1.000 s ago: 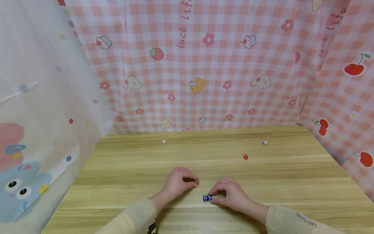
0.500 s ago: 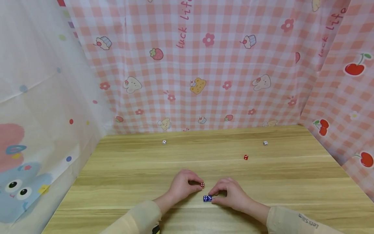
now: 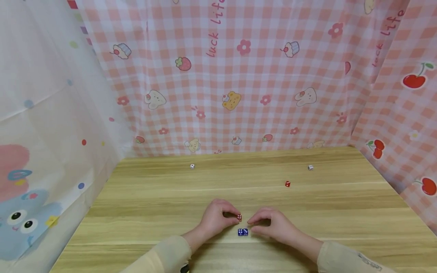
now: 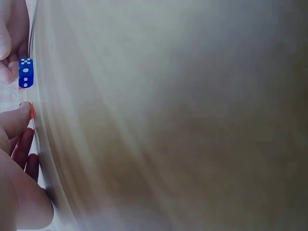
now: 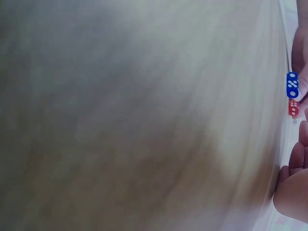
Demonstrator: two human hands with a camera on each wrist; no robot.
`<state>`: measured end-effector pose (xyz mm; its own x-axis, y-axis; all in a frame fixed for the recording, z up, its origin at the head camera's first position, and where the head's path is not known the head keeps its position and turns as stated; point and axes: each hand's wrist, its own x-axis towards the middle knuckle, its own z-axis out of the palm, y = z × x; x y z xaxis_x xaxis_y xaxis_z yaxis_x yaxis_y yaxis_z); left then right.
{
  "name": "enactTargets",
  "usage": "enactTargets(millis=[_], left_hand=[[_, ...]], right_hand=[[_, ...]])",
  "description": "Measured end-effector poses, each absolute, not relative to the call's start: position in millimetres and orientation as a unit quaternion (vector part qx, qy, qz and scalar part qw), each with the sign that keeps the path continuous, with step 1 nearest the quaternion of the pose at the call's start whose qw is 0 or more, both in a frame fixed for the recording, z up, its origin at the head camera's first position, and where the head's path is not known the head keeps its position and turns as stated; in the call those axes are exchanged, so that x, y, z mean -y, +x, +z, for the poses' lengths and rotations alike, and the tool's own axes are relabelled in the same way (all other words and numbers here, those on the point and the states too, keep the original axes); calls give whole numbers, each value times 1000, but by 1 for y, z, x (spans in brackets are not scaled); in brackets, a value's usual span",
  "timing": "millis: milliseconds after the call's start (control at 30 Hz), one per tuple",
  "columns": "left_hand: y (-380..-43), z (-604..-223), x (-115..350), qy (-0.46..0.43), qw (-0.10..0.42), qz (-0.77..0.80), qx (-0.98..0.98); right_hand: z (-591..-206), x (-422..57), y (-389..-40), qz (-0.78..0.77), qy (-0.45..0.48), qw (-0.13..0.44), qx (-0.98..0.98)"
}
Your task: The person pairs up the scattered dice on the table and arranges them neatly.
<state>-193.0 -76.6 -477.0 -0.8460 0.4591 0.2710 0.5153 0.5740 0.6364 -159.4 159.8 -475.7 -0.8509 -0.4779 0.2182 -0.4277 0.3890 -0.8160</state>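
Between thumb and forefinger my left hand [image 3: 218, 216] pinches a red die [image 3: 239, 218], low over the table. Just in front of it, two blue dice [image 3: 242, 232] sit side by side on the wood. In the left wrist view a fingertip mostly covers the red die [image 4: 32, 110], with a blue die [image 4: 26, 73] farther off. My right hand [image 3: 273, 224] is just right of the blue dice, thumb and forefinger apart with nothing between them. The right wrist view shows the blue die [image 5: 292, 85] in front of the red one.
On the wooden table [image 3: 153, 197], a second red die [image 3: 288, 184] lies at the right. Farther back are one white die [image 3: 192, 166] at the left and another white die [image 3: 310, 167] at the right. A checked pink cloth [image 3: 205, 125] hangs behind the table.
My left hand has moved right and slightly nearer with the red die, to just behind the blue dice. My right hand has let go of the blue dice and drawn slightly right.
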Motion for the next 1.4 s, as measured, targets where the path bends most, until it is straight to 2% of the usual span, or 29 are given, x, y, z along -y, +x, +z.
enactTargets(millis=[367,633,1400], left_hand=[[-192,-477,75,-265,37,-371,889],[-191,-478,75,-263,38,-378,887],[-193,-478,75,-258,32,-377,889]], right_hand=[[-473,-172,-154,-494,-238,28,-836],[-469,-180,-151,-537,-189,68,-820],[-458,-223,-171,-529,-134,37,-837]])
